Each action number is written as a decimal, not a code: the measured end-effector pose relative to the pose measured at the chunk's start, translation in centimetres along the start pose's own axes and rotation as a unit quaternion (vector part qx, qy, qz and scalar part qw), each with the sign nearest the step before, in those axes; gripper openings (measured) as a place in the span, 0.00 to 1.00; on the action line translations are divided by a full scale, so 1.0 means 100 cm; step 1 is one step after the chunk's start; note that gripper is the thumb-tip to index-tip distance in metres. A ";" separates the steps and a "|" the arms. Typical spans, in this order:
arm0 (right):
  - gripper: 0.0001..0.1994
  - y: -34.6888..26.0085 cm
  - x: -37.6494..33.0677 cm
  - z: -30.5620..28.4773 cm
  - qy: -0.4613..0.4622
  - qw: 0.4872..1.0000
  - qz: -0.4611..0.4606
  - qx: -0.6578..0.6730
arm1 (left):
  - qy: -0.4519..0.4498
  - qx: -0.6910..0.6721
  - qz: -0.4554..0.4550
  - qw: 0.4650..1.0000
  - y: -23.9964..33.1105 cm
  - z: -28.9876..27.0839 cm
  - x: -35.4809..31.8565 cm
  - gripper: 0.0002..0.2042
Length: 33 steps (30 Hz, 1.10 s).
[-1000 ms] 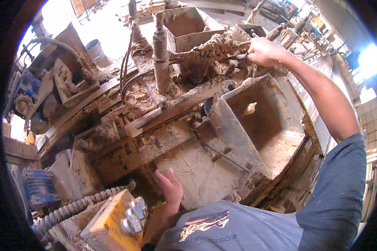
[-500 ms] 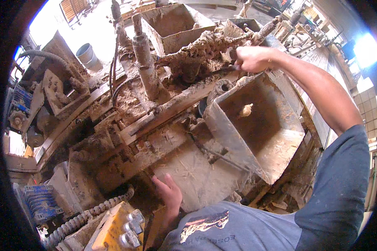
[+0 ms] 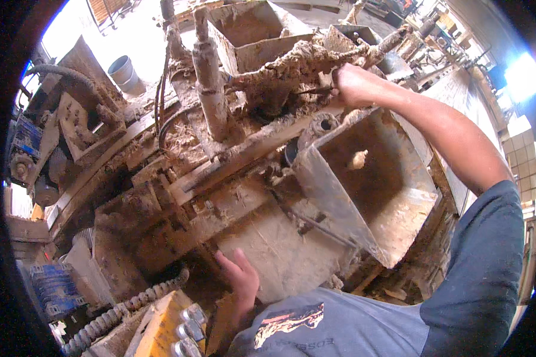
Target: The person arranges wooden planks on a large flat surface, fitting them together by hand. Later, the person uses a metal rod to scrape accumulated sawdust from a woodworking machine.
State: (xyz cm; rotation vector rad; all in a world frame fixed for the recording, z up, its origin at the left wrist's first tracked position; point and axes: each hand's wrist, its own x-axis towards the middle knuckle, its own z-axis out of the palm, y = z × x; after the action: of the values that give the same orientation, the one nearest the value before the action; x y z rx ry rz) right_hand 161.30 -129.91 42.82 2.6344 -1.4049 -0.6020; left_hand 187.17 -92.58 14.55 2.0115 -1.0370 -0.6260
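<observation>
Toward the far right corner of the machine (image 3: 140,220), just beyond the near bin (image 3: 333,187), the right hand (image 3: 357,87) is curled around a thin dark rod (image 3: 314,91), which projects leftward below a caked bar (image 3: 295,64); its fingertips are hidden. The left hand (image 3: 242,279), thumb spread from the fingers, lies at the left edge of a flat plate (image 3: 286,250); whether it touches cannot be told. A pale lump (image 3: 358,159) shows inside the near bin. Near the machine's near left corner are a ribbed hose (image 3: 122,313) and a yellow box (image 3: 152,332).
</observation>
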 end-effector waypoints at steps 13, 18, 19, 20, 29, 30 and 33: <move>0.09 0.020 0.006 0.005 -0.020 0.998 0.006 0.060 | -0.013 -0.020 -0.002 1.000 0.012 -0.009 0.005 0.27; 0.11 0.042 0.006 0.032 -0.057 0.997 -0.040 0.036 | -0.021 -0.070 -0.029 0.997 0.005 -0.001 0.001 0.28; 0.12 0.046 0.004 0.034 -0.078 0.995 -0.050 0.026 | -0.026 -0.069 -0.026 0.997 0.004 -0.002 0.001 0.29; 0.12 0.041 0.008 0.024 -0.129 0.991 0.026 0.039 | -0.026 -0.070 -0.022 0.997 0.004 -0.001 0.002 0.29; 0.13 0.028 -0.098 -0.052 0.161 0.982 -0.065 -0.079 | 0.014 -0.071 -0.020 0.997 0.014 -0.008 0.009 0.29; 0.14 0.016 -0.113 -0.072 0.201 0.973 -0.093 -0.069 | 0.047 -0.052 0.010 0.997 0.011 -0.018 0.007 0.23; 0.14 0.016 -0.158 -0.099 0.149 0.981 -0.098 -0.078 | 0.057 -0.016 0.096 0.994 -0.040 0.008 -0.002 0.12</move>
State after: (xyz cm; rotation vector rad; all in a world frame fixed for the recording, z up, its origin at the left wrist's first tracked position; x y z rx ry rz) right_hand 156.02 -118.97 57.00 2.6180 -0.9828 -0.3000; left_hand 188.33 -91.31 10.88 1.8705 -1.1274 -0.4195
